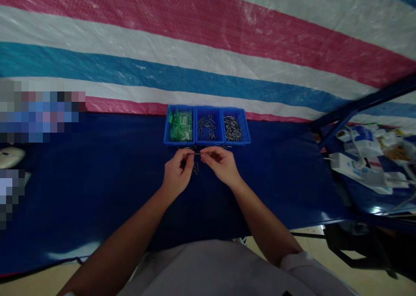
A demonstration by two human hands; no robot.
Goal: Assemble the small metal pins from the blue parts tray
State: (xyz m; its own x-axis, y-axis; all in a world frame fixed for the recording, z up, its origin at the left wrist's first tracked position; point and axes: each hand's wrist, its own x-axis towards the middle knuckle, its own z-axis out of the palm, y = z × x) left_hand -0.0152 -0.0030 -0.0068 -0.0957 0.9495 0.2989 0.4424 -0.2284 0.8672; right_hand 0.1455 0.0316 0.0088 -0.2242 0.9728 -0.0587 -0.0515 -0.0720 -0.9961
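Note:
My left hand (180, 167) and my right hand (219, 162) face each other over the dark blue table, fingertips pinched. Between them runs a thin metal rod (197, 154), one end in each hand; its exact kind is too small to make out. A few similar thin metal pieces (196, 169) lie on the table just below my fingers. More of them lie behind my hands, partly covered by the fingers. Just beyond stand three joined blue bins: the left bin (166, 133) has green plastic packets, the middle bin (209, 142) scattered slim metal pieces, the right bin (248, 133) a heap of short ones.
A striped plastic sheet (195, 77) hangs behind the table (107, 179). At the far left is a pale rounded object (11, 157), beside a blurred-out area. To the right, past a dark metal frame (338, 129), lie a white power strip (352, 172), packets and cables.

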